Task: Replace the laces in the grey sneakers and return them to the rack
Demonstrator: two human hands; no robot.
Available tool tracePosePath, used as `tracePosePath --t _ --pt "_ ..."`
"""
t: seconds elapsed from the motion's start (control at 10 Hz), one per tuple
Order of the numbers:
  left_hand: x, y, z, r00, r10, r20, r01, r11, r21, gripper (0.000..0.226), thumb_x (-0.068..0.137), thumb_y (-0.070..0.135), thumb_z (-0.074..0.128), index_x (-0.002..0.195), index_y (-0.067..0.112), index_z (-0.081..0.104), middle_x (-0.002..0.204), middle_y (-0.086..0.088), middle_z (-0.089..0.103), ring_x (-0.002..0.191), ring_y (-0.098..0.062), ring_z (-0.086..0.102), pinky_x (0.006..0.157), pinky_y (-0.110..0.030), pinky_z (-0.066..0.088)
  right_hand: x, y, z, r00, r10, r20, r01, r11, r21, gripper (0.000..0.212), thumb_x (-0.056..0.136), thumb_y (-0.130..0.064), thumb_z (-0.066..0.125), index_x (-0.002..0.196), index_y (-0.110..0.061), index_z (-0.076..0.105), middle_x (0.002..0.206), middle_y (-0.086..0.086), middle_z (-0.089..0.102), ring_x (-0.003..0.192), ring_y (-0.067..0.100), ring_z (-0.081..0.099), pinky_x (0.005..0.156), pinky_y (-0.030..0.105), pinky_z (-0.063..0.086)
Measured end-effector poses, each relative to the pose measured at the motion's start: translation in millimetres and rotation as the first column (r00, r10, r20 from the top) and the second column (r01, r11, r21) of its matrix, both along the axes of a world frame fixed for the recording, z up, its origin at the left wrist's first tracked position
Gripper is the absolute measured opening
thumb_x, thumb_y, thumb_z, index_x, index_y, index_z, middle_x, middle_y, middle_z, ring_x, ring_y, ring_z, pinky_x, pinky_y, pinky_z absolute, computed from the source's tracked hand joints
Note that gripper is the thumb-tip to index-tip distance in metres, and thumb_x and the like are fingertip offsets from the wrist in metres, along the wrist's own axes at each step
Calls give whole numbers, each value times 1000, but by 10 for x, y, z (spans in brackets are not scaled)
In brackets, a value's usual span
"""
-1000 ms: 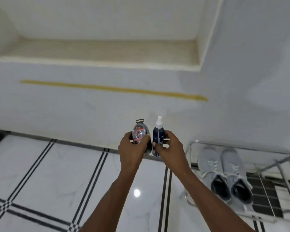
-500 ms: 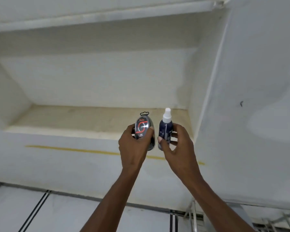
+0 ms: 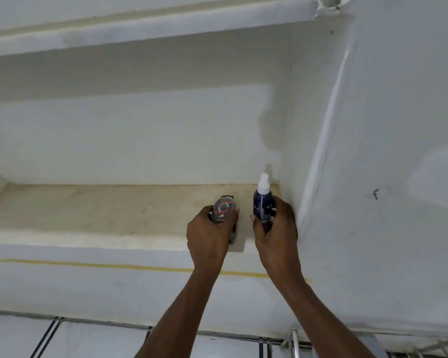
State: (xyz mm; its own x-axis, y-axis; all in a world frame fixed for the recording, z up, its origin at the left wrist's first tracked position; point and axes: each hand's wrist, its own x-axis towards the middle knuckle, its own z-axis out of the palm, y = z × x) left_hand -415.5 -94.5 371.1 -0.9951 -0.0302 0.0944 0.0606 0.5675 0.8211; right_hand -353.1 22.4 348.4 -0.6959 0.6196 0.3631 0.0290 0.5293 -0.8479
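Observation:
My left hand point(image 3: 209, 235) grips an oval shoe-polish sponge case point(image 3: 223, 209) with a red and black label, held at the front right of a wall niche shelf point(image 3: 93, 210). To its right, my right hand point(image 3: 276, 229) holds a dark blue spray bottle point(image 3: 263, 202) with a white nozzle, upright near the niche's right corner. Whether either item touches the shelf I cannot tell. The grey sneakers are out of view; only the top rail of the metal shoe rack point(image 3: 294, 341) shows at the bottom right.
A white wall point(image 3: 386, 177) juts out right of the niche, close to my right hand. A yellow stripe point(image 3: 114, 266) runs along the wall under the shelf. White floor tiles with black lines point(image 3: 47, 339) show at the bottom.
My view has tilted up from the floor and rack to the niche. Both hands have carried the sponge case and spray bottle up and forward to the shelf and moved apart.

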Motion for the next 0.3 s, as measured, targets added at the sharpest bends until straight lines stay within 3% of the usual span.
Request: tracePosePath --t 0.1,0.2,0.3 --pt "16 6 8 1000 -20 -16 20 1000 1 35 81 65 72 94 32 67 72 18 63 68 3 59 58 -19 43 27 -27 -31 1000 -14 18 14 1000 28 47 92 -15 69 135 -16 51 125 -3 57 116 14 55 99 24 44" --pt "4 -1 -8 1000 -30 0 30 999 13 40 80 68 71 93 32 65 76 15 66 75 -6 66 65 -28 52 27 -55 -51 999 -6 33 6 1000 3 47 94 -18 67 137 -17 49 127 -4 59 116 13 56 98 28 47" --pt "-37 -28 -29 998 -66 1 66 998 -21 62 77 80 63 107 25 67 99 3 69 95 -20 67 75 -34 54 39 -50 -114 997 -4 80 5 1000 -11 49 96 -20 66 141 -15 47 131 0 60 120 18 57 100 30 48"
